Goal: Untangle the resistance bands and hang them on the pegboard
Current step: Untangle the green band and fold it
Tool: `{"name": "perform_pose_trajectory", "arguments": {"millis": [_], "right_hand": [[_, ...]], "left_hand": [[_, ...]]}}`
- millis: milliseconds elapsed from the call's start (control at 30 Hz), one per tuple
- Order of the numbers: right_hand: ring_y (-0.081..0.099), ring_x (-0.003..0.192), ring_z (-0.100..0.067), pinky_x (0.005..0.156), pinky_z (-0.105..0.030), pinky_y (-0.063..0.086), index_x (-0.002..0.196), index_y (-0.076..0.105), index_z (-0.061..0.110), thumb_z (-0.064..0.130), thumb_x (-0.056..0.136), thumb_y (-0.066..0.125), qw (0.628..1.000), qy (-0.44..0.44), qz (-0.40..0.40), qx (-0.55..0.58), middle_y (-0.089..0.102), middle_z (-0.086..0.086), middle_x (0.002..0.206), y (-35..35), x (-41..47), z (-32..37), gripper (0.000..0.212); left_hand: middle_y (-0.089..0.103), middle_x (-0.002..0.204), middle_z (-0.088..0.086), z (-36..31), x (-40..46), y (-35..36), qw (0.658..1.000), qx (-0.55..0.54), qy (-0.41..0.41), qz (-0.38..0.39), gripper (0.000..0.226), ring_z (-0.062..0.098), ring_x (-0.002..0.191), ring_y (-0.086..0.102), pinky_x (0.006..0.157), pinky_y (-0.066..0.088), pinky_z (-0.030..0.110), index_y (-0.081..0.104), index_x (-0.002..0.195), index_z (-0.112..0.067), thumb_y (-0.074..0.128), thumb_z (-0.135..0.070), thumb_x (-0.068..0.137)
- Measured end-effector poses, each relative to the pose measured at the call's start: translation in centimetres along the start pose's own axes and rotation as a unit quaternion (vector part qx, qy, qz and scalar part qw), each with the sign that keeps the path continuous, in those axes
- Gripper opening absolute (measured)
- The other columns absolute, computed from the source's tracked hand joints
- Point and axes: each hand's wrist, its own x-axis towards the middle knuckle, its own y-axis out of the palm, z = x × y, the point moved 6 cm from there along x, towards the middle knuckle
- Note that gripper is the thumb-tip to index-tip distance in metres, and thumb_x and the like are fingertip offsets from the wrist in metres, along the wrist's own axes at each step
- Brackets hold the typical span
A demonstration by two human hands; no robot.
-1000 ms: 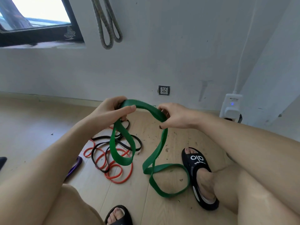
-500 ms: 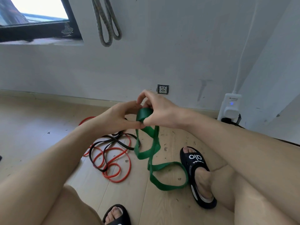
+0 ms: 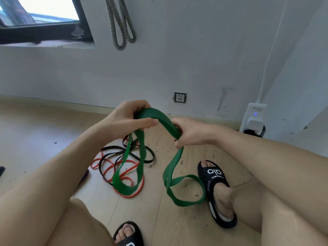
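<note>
A wide green resistance band [image 3: 160,119] arches between both hands above the wooden floor. My left hand [image 3: 127,119] pinches its left end, and my right hand [image 3: 191,134] grips its right end. Two loops of the green band hang down, one over the pile at the left, one resting on the floor by my right foot. Under the left loop lie a red band [image 3: 127,195] and a black band [image 3: 106,149], tangled together on the floor. A purple band [image 3: 84,175] peeks out beside my left forearm. No pegboard is in view.
A grey rope [image 3: 120,23] hangs in loops on the white wall, next to a window [image 3: 40,16]. A wall socket [image 3: 180,97] sits low on the wall, and a white plug-in device [image 3: 253,118] with a cable stands at the right. My feet wear black sandals [image 3: 216,190].
Half a second ago my hands were pressed together on the bunched green band. They have since moved apart, spreading the band into an arch with two hanging loops.
</note>
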Motion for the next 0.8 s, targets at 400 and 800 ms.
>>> {"name": "perform_pose_trajectory", "arguments": {"millis": [400,800], "right_hand": [[0.059,0.075,-0.014,0.066,-0.029,0.047,0.113,0.057,0.019,-0.003,0.071,0.075,0.976,-0.074,-0.113,0.168,0.065,-0.003,0.095,-4.7,-1.2,5.0,0.051],[0.061,0.080,-0.013,0.068,-0.027,0.045,0.111,0.055,0.025,-0.001,0.068,0.069,0.972,-0.103,-0.142,0.156,0.065,-0.002,0.100,-4.8,-1.1,6.7,0.053]], "left_hand": [[0.069,0.099,-0.008,6.7,-2.0,2.0,0.948,0.112,-0.198,0.222,0.021,0.011,0.098,0.068,0.091,0.053,0.030,0.063,0.113,-0.029,0.070,-0.035,0.095],[0.062,0.077,-0.004,-0.1,0.1,0.9,0.999,0.010,0.035,-0.010,0.017,0.011,0.071,0.060,0.066,0.049,0.027,0.061,0.097,-0.012,0.074,-0.021,0.093]]}}
